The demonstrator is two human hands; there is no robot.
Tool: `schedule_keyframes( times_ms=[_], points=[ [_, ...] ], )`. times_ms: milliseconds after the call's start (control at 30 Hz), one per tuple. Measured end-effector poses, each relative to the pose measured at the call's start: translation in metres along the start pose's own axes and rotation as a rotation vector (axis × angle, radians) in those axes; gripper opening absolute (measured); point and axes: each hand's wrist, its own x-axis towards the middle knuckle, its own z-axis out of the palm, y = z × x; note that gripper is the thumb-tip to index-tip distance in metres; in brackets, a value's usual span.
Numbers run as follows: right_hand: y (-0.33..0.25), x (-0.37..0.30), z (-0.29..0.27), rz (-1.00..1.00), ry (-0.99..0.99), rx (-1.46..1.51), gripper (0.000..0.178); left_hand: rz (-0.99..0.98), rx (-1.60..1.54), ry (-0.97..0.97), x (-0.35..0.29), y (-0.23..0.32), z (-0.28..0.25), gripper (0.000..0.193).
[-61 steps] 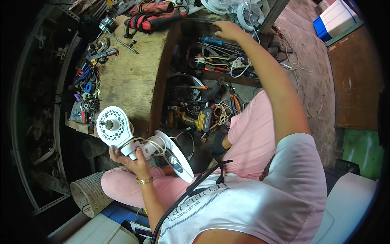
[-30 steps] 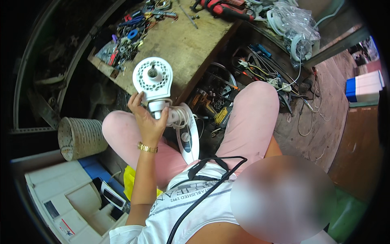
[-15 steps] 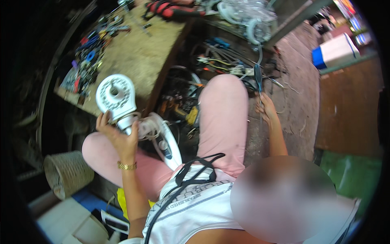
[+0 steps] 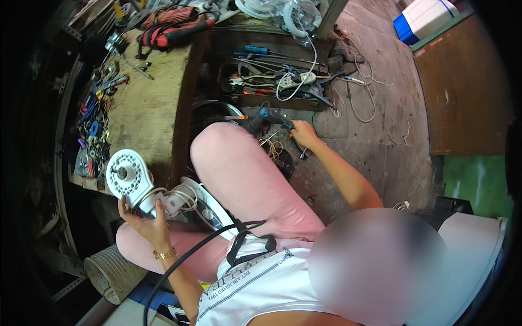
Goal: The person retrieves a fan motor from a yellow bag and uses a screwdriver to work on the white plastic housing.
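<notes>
A white fan head (image 4: 129, 175) with a round, slotted face and a bare metal shaft is in my left hand (image 4: 145, 221), which grips it by the neck. Beneath it, cord is coiled around the white neck, and the fan's white and grey base (image 4: 209, 209) rests between my legs. Out beyond my right knee, my right hand (image 4: 305, 134) is closed around the end of a black and blue power tool (image 4: 266, 118), apparently a cordless drill. My knee hides part of that tool. Pliers with dark and orange handles (image 4: 297, 146) lie just below this hand.
A tool tray (image 4: 283, 102) holds pliers and screwdrivers. The wooden bench (image 4: 149, 103) on the left carries small parts and a red and black power tool (image 4: 176, 35). A pale cable (image 4: 374, 103) loops over the floor. A woven basket (image 4: 114, 274) stands lower left.
My right hand has left the long screwdriver it held and now grips the black and blue power tool. My right knee has swung left. The fan head remains in my left hand.
</notes>
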Motion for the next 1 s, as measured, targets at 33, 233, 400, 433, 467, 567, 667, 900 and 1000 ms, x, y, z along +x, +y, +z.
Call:
schedule_keyframes(
  times_ms=[33, 233, 400, 433, 467, 567, 667, 900, 1000],
  points=[
    [0.003, 0.001, 0.017, 0.040, -0.045, -0.030, 0.018, 0.013, 0.007, -0.007, 0.000, -0.002, -0.002, 0.081],
    [0.011, 0.016, 0.064, -0.262, 0.014, 0.018, 0.023, -0.028, 0.014, -0.032, 0.003, 0.005, -0.001, 0.082],
    [-0.002, 0.011, 0.048, -0.188, -0.331, -0.211, 0.020, -0.016, 0.042, -0.048, 0.004, 0.003, 0.000, 0.086],
    [-0.007, 0.004, 0.037, -0.151, -0.442, -0.254, 0.019, -0.020, 0.039, -0.048, 0.003, 0.003, 0.000, 0.086],
    [-0.004, -0.005, 0.026, -0.170, -0.419, -0.172, 0.019, -0.017, 0.013, -0.046, 0.003, 0.003, 0.001, 0.086],
    [0.003, -0.033, -0.011, -0.151, -0.432, -0.140, 0.021, 0.038, 0.059, -0.050, 0.005, 0.003, 0.001, 0.082],
    [0.007, -0.053, -0.060, -0.124, -0.338, -0.116, 0.021, 0.030, 0.049, -0.053, 0.004, 0.005, 0.000, 0.082],
    [-0.005, -0.104, -0.233, 0.005, -0.076, -0.122, 0.018, 0.016, 0.009, -0.017, 0.001, 0.008, 0.001, 0.080],
    [-0.008, -0.108, -0.257, 0.062, 0.034, -0.063, 0.020, 0.046, -0.012, 0.001, 0.002, 0.004, 0.002, 0.080]
  ],
)
